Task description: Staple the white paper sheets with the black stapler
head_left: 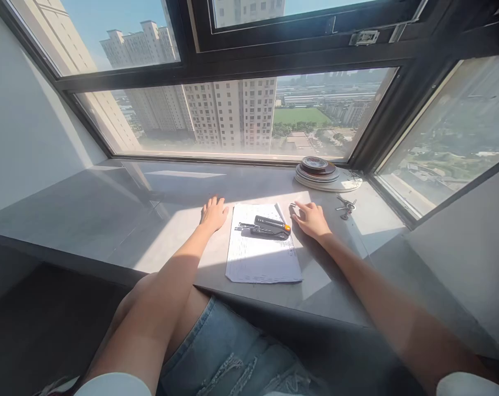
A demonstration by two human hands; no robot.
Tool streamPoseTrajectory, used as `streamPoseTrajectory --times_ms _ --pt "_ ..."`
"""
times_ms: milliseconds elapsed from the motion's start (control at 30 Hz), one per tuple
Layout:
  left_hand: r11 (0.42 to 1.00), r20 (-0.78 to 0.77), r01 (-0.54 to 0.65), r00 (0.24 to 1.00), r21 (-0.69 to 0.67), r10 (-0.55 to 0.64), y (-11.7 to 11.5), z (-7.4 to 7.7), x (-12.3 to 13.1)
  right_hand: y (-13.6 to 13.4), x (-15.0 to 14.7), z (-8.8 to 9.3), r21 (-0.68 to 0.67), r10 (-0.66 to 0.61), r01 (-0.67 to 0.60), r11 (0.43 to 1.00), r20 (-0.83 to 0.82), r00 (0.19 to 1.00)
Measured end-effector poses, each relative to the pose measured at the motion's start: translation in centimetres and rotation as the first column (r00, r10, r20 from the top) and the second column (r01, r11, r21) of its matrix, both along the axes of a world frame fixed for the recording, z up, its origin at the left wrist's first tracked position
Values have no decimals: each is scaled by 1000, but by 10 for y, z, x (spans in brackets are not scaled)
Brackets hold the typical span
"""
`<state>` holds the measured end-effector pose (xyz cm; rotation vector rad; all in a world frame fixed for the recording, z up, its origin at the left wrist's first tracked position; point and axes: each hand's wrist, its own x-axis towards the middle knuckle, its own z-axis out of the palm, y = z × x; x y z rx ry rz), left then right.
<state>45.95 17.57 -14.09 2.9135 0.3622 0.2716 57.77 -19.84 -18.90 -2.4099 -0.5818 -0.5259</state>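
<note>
My left hand point(214, 214) lies palm down on the grey sill, fingers outstretched, holding nothing, left of a stack of white paper point(266, 261). Across the paper's upper half rests what looks like a black drawing compass point(270, 227) with an orange hinge at its right end. Beside it a slim white strip point(280, 212), possibly a pen, slants at the upper right edge. My right hand point(311, 220) rests on the sill right of the paper, fingers loosely bent, thumb and index finger apart. Near its index fingertip is a small greyish thing point(293, 205), too small to name.
A bunch of keys point(346, 207) lies right of my right hand. Behind it stands a stack of round plates or discs point(317, 175) by the window frame point(249, 60). The sill's front edge point(282, 305) runs just above my lap. A white wall point(467, 242) bounds the right.
</note>
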Motion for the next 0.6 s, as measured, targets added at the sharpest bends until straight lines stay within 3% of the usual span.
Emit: streamPoseTrajectory --times_ms 100,333,600 --pt "999 -63 41 997 9 -41 3 -2 3 3 2 -2 18 -3 3 1000 15 1000" --pt "997 -9 60 998 50 -59 -9 4 2 4 -3 9 84 52 -40 996 -137 989" --pt "1000 -35 -6 999 -25 5 -12 12 -2 9 -8 15 -56 42 -54 997 -191 981"
